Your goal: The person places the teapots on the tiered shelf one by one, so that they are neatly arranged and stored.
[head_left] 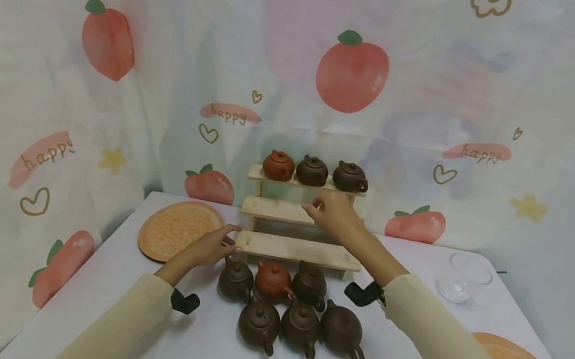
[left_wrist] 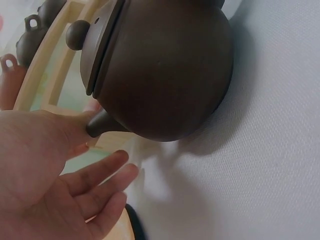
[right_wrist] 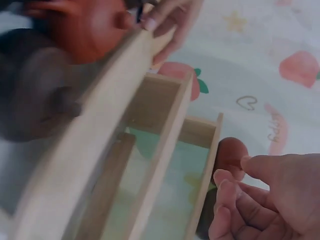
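Nearest the viewer, on the white tablecloth (head_left: 202, 348), six small round clay teapots stand in two rows of three. The front row is all dark brown, its handles pointing toward the viewer; the right-hand dark brown teapot (head_left: 342, 330) has its loop handle angled to the near right. In the back row a reddish-orange clay teapot (head_left: 273, 279) sits between two dark ones, and the leftmost dark brown teapot (left_wrist: 160, 70) fills the left wrist view, its spout pointing toward the left hand (head_left: 211, 247).

Just behind the pots stands the three-tier pale wooden step shelf (head_left: 296, 250), its long axis running left to right across the table, steps rising away from the viewer. The left hand rests with straight, relaxed fingers against the left end of the lowest step, holding nothing, forearm angled in from the near left. The right hand (head_left: 331, 211) reaches further, over the middle step, fingers loosely bent and pointing left; they close on nothing visible.

On the top step sit three more teapots: one reddish-orange at the left, two dark brown.

An orange round woven mat (head_left: 177, 229) lies left of the shelf, and a clear glass cup (head_left: 462, 278) stands well to the right.
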A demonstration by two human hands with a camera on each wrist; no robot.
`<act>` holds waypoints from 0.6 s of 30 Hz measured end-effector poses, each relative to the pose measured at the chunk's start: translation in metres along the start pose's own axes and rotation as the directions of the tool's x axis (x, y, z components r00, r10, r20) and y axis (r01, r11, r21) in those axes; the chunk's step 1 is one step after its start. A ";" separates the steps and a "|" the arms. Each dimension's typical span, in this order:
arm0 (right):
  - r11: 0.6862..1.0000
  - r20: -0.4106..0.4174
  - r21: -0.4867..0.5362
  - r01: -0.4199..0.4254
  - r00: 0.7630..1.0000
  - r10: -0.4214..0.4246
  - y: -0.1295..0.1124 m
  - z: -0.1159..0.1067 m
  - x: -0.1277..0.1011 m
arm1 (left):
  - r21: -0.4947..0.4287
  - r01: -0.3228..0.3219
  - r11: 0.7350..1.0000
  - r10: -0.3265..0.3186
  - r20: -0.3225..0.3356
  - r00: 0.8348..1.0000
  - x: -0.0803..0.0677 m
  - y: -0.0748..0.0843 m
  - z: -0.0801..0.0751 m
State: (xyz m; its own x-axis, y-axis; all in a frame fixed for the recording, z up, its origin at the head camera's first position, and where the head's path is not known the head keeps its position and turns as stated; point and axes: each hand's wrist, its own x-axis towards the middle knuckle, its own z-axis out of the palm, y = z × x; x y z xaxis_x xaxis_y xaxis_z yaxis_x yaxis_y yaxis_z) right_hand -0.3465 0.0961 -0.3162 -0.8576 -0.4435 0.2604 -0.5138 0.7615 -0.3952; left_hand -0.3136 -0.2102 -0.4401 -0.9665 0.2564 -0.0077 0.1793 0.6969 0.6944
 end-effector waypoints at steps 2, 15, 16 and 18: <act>1.000 0.002 -0.011 0.005 1.000 -0.005 0.007 -0.002 -0.017 | -0.005 -0.009 1.000 0.009 0.003 1.000 0.001 0.000 0.000; 0.993 0.182 -0.030 -0.115 0.976 0.119 0.022 0.007 -0.118 | -0.016 0.001 1.000 -0.001 0.009 1.000 0.000 0.000 0.001; 0.989 0.209 -0.040 -0.144 0.966 0.149 0.023 0.009 -0.125 | -0.018 0.001 1.000 -0.001 0.006 1.000 0.000 0.000 0.001; 0.978 0.255 -0.070 -0.197 0.944 0.208 0.025 0.012 -0.140 | -0.023 0.001 1.000 -0.001 0.007 1.000 0.000 0.000 0.002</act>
State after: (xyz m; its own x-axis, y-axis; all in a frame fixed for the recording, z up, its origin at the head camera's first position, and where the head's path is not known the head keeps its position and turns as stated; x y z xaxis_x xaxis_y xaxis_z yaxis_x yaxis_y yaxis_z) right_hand -0.2399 0.1717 -0.3730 -0.9226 -0.3808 -0.0610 -0.3321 0.8650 -0.3762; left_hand -0.3132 -0.2088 -0.4413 -0.9654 0.2605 -0.0130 0.1744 0.6817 0.7105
